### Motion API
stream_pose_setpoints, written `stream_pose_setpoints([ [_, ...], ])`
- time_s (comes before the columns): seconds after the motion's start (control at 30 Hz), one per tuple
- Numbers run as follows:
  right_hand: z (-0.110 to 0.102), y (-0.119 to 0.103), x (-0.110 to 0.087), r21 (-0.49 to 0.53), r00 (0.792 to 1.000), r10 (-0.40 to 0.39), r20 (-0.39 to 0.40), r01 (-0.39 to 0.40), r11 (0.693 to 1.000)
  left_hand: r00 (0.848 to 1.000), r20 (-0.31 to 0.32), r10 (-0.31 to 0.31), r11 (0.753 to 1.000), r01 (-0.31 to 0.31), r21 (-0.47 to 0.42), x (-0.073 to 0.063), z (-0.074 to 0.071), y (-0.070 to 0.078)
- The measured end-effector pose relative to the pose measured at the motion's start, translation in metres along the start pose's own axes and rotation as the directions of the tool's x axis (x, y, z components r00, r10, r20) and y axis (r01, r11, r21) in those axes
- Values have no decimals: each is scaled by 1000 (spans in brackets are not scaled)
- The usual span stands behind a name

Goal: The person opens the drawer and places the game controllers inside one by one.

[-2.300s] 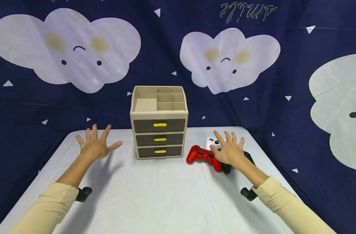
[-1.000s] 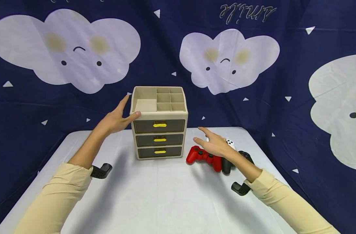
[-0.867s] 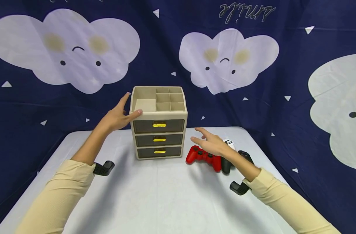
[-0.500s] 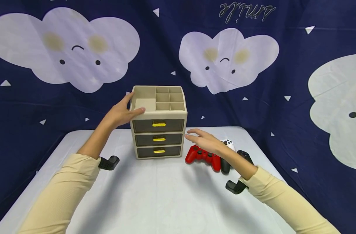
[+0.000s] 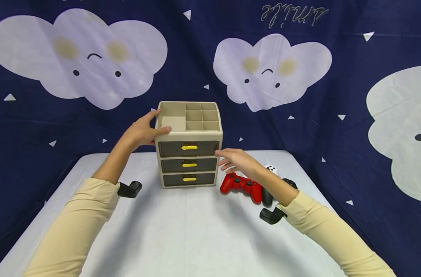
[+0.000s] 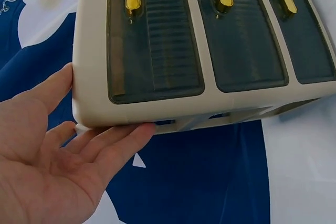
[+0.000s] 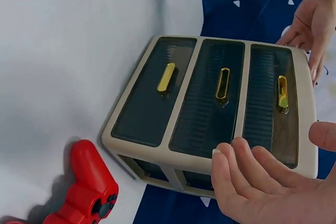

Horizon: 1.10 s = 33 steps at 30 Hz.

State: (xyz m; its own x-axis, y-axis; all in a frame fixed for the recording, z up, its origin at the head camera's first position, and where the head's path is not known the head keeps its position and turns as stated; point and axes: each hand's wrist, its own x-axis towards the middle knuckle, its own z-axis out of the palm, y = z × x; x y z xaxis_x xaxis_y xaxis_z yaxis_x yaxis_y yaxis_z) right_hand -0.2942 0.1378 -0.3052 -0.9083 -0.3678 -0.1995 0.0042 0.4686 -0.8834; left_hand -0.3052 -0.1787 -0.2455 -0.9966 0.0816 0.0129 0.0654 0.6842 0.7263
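From my remote seat I see the beige organiser (image 5: 187, 137) upright on the white-covered counter (image 5: 196, 231), at 12 o'clock from the person, its three drawers pushed in. My left hand (image 5: 141, 132) is spread wide over its corner at 10 o'clock, thumb at the top rim and fingers laid nearly straight against the side; the head view hides those fingers, but the left wrist view shows their tips by the slots there. That view cuts off the far part of the organiser. My right hand (image 5: 241, 161) is wide and holds nothing, its fingers reaching to the organiser's edge at 3 o'clock; I can't tell whether they touch it. Near the organiser's foot, at 4 o'clock, lies the red controller (image 5: 243, 184), partly under the right hand in the head view and cut off at 7 o'clock in the right wrist view. Beyond it my forearm covers much of the white controller (image 5: 272, 169) and the black controller (image 5: 267, 197), so I can't say whether the black end (image 5: 290, 183) past the forearm belongs to the latter. The smoky drawer fronts (image 7: 210, 93) leave their insides unreadable.
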Motion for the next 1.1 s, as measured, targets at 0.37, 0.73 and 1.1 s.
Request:
stream_pose_setpoints([
  [0.37, 11, -10, 13, 78, 999, -15, 39, 12, 997, 1000, 3, -3, 994, 4, -105, 2, 1, -8],
  [0.73, 28, -23, 26, 174, 999, -6, 43, -2, 985, 999, -37, 5, 992, -10, -127, 2, 3, -16],
  [1.1, 43, -28, 36, 316, 1000, -21, -19, 26, 948, 998, -57, 7, 988, -16, -155, 1, 4, -18],
])
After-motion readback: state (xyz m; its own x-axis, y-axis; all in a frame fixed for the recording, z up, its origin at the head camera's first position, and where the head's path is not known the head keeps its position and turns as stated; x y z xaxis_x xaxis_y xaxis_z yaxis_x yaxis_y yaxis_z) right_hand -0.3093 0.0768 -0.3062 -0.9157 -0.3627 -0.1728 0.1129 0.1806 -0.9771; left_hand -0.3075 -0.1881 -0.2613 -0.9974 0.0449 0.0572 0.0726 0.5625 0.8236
